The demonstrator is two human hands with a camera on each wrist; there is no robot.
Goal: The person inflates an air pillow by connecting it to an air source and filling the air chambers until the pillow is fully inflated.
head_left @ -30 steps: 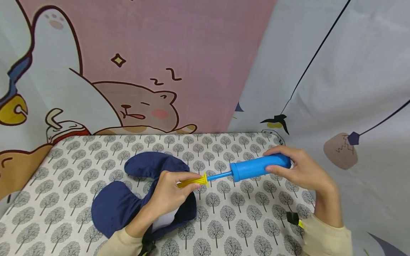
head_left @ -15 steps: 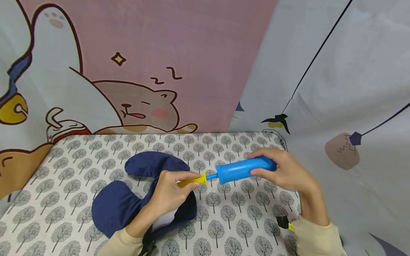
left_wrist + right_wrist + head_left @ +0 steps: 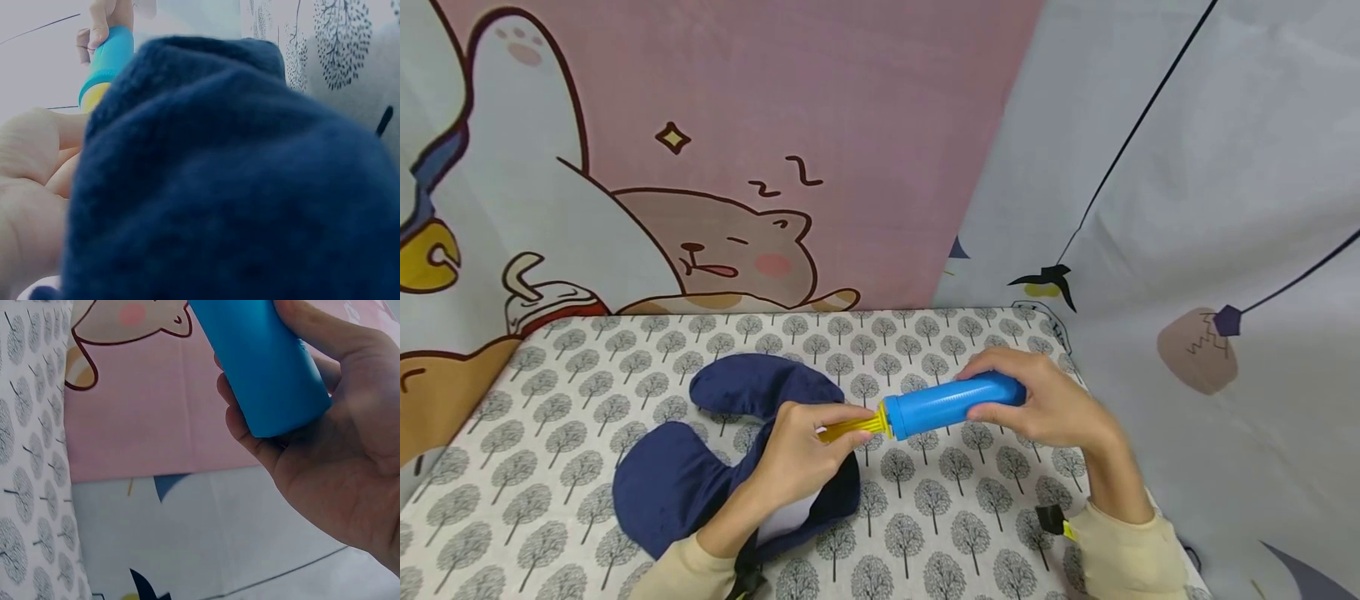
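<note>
A blue hand pump (image 3: 936, 406) with a yellow nozzle end (image 3: 865, 424) is held above the table between both hands. My right hand (image 3: 1037, 398) grips the far end of the blue barrel, its thumb and fingers wrapped round it, as the right wrist view also shows on the barrel (image 3: 269, 369). My left hand (image 3: 805, 450) pinches the yellow end between thumb and fingers. The barrel now meets the yellow flange, with no blue rod showing between. Beneath the left hand lies a navy U-shaped neck pillow (image 3: 670, 483), which fills much of the left wrist view.
The table has a cloth printed with grey trees (image 3: 932, 500). A cartoon-printed curtain (image 3: 880, 150) rises behind it, and a pale curtain (image 3: 1262, 208) hangs along the right side.
My right hand has pushed the blue barrel leftward toward the left hand. The blue rod has slid fully into the barrel. The left hand and pillow have stayed nearly still.
</note>
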